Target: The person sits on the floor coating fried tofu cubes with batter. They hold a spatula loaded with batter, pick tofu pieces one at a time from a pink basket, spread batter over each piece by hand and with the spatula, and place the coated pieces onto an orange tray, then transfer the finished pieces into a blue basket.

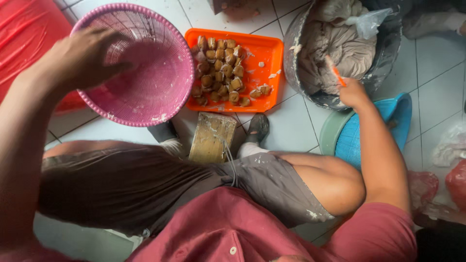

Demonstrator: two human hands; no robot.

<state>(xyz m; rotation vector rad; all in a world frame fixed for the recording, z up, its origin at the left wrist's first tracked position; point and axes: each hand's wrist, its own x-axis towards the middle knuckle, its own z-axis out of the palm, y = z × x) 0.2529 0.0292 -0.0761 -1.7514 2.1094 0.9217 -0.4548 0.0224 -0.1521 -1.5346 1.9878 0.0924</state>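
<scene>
Over the pink basket our left hand blurs, fingers unreadable; right hand pinches an orange stick, tip buried in dough.

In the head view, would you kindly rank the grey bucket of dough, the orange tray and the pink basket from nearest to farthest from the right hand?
1. Grey bucket of dough: right beside the right hand, which holds an orange tool over it.
2. Orange tray: centre, on the floor.
3. Pink basket: far left, under the left hand.
</scene>
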